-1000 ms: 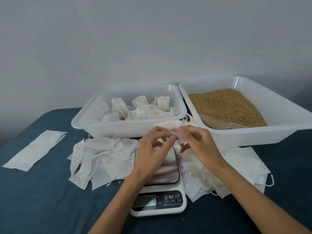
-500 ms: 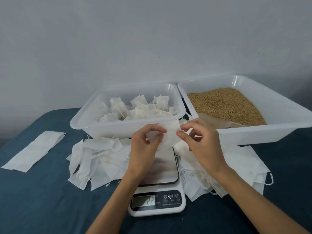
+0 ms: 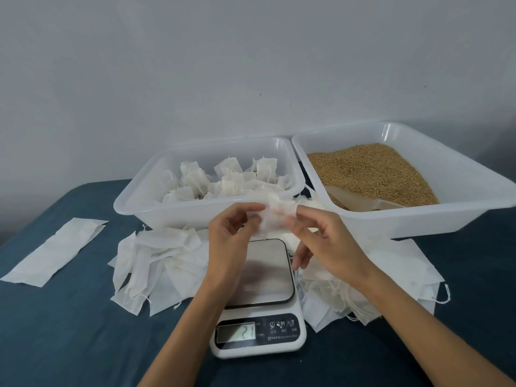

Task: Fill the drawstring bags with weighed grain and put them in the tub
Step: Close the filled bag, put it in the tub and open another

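Observation:
A small white drawstring bag (image 3: 275, 216) is held in the air above the kitchen scale (image 3: 258, 297), between my left hand (image 3: 231, 238) and my right hand (image 3: 321, 241). Both hands pinch its top edge with thumb and fingers. The scale's steel plate is bare and its display (image 3: 236, 332) reads 2.1. Behind the hands, the left clear tub (image 3: 195, 210) holds several filled, tied bags (image 3: 223, 181). The right clear tub (image 3: 435, 219) is filled with brown grain (image 3: 371, 171), with a pale scoop (image 3: 363, 201) lying in it.
Loose empty bags are piled left of the scale (image 3: 159, 263) and right of it (image 3: 363, 280). A flat white strip (image 3: 55, 251) lies at the far left on the dark blue tablecloth (image 3: 69, 331). A grey wall stands behind the tubs.
Both hands have lifted the bag from just above the scale plate up to tub-rim height. The fingers have shifted along its top edge.

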{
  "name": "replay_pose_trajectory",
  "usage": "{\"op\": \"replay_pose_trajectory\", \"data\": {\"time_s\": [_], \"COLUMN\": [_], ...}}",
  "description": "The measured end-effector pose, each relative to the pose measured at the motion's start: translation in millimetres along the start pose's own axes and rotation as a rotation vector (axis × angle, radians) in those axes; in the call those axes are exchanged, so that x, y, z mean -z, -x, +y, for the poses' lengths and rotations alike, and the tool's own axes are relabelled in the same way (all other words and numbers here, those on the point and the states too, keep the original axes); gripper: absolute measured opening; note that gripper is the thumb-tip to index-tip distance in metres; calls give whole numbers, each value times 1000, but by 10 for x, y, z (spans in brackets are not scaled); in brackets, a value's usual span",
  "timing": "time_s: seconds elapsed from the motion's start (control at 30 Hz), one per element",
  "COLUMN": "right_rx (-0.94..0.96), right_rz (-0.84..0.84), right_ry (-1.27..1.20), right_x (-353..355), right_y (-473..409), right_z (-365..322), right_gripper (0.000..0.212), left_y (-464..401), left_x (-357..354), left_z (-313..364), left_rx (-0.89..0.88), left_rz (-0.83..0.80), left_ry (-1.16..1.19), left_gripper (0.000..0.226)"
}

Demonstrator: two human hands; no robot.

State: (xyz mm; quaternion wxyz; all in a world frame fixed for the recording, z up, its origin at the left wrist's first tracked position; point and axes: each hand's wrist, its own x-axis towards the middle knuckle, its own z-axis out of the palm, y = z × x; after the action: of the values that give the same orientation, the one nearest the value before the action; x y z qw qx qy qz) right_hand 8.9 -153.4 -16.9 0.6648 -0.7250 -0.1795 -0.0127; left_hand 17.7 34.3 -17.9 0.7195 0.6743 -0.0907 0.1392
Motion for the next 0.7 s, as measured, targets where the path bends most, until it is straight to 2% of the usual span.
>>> {"op": "replay_pose_trajectory", "data": {"time_s": [0.13, 0.3, 0.4, 0.53, 0.7], "right_rx": [-119, -129, -82, -6, -41], "right_rz": [-132, -263, -218, -56, -127], "right_ry": [-106, -143, -89, 56, 38], "right_x": [23, 55, 64, 40, 4], "right_y": [55, 52, 53, 71, 114], "right_z": [-97, -198, -205, -214, -251], "right_gripper": [59, 63, 67, 58, 61], "left_y": [-57, -86, -97, -125, -122], "left_x": [79, 118, 128, 173, 162], "left_z": [-4, -1, -3, 14, 29], "left_rx": [1, 4, 18, 100, 145], "left_rz": [81, 101, 113, 118, 85], "left_ry": [1, 13, 23, 100, 72], "left_gripper": [30, 30, 34, 39, 33]}}
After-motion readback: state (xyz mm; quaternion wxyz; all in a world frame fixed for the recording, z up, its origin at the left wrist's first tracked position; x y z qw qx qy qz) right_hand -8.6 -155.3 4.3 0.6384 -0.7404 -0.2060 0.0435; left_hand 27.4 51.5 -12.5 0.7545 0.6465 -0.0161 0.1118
